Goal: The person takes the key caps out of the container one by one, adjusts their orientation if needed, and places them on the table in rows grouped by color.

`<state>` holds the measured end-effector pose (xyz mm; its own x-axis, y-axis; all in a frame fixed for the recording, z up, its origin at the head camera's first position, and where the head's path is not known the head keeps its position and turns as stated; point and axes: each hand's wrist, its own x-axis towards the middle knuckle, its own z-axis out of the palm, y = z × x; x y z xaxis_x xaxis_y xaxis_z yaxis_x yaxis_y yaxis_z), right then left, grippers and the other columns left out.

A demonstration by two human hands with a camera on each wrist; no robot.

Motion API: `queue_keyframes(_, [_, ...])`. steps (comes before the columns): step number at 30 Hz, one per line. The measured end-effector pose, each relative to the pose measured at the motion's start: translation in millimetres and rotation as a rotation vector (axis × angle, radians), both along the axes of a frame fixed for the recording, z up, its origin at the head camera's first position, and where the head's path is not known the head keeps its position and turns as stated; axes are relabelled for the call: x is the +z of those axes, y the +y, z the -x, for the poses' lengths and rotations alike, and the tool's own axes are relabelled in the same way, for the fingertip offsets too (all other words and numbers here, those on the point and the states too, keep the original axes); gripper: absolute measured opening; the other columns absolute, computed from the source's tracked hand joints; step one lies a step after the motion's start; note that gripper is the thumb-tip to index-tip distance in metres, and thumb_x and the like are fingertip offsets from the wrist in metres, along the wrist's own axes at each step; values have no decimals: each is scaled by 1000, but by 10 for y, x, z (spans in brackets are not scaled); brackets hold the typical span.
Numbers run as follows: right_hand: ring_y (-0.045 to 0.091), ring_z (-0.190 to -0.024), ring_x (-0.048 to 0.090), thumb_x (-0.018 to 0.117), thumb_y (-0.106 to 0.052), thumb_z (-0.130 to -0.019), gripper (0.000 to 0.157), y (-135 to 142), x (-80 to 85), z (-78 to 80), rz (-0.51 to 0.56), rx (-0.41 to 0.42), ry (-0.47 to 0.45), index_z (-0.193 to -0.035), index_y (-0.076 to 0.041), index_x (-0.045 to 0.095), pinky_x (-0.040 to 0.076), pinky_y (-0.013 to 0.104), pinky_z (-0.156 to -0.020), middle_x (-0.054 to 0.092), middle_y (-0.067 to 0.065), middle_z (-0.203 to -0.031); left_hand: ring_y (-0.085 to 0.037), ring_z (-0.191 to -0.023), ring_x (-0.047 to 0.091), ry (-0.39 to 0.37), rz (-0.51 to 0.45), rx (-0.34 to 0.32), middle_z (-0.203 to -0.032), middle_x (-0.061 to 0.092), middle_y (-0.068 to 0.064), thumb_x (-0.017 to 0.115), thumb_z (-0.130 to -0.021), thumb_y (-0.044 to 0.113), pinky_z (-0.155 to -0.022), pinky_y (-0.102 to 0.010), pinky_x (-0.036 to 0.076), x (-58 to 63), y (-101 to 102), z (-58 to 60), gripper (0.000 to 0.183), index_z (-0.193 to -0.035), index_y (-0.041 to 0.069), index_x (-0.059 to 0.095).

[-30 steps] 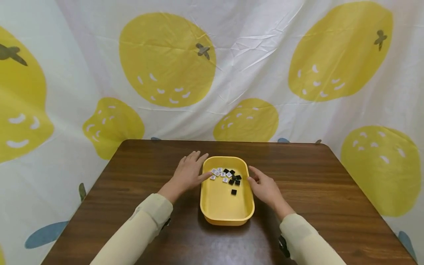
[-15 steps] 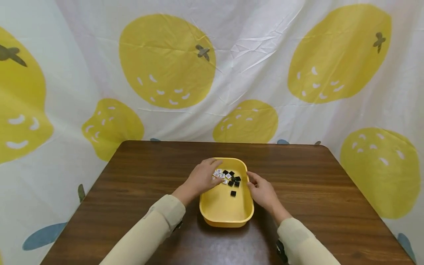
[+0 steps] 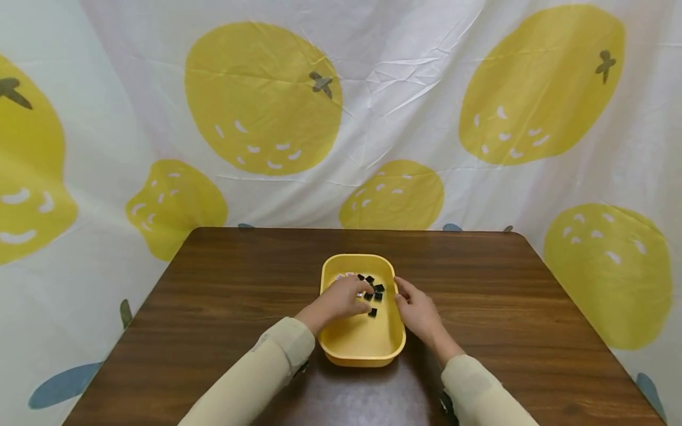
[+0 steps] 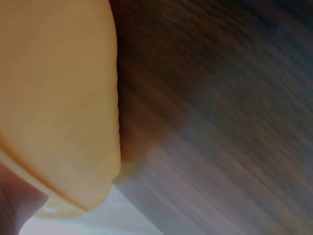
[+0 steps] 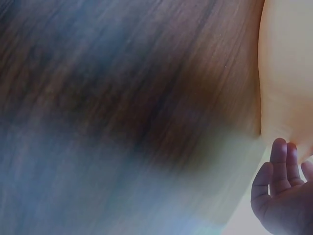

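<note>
A yellow plastic tray stands on the table, holding small square white tiles and black tiles. My left hand reaches over its left rim, thumb and fingers apart above the tiles, hiding most of the white ones. One separate black tile lies just beside the thumb tip. On the other side my right hand rests with its fingertips and thumb against the right rim and outer wall. The right wrist view shows that hand's relaxed fingers touching the tray's outer wall.
A dark brown wood-grain table surrounds the tray on all sides. Behind it hangs a white curtain with large yellow fruit prints. Both forearms wear light sleeves.
My left hand has moved right and toward me, from the tray's left rim to above the tiles inside. The right hand stays at the right rim, and the tray has hardly shifted.
</note>
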<state>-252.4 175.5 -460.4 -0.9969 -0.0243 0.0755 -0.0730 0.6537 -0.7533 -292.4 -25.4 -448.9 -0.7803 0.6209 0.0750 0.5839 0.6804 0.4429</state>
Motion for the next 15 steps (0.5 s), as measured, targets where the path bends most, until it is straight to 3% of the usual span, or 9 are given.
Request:
queue_keyframes(7, [31, -109, 61, 51, -17, -102, 47, 8, -23, -2, 16, -8, -34, -148, -11, 47, 47, 49, -90, 66, 16, -121, -18, -91, 63, -22, 58, -2, -103, 72, -6, 80, -83, 18, -86, -30, 48, -60, 100, 44, 31, -111, 6, 73])
queue_keyframes(11, [31, -109, 61, 51, -17, -102, 47, 11, -31, -3, 15, -8, -31, -149, -11, 47, 47, 49, -91, 66, 16, -122, -16, -87, 60, -41, 100, 45, -98, 71, -2, 82, -83, 22, -83, -30, 48, -104, 141, 48, 32, -112, 10, 74])
queue_keyframes(15, [31, -109, 61, 51, -18, -102, 48, 8, -38, -7, 16, -6, -31, -149, -11, 46, 46, 49, -92, 65, 17, -122, -16, -93, 61, -80, 115, 100, -100, 71, 0, 83, -80, 23, -88, -31, 48, -146, 159, 44, 35, -113, 13, 74])
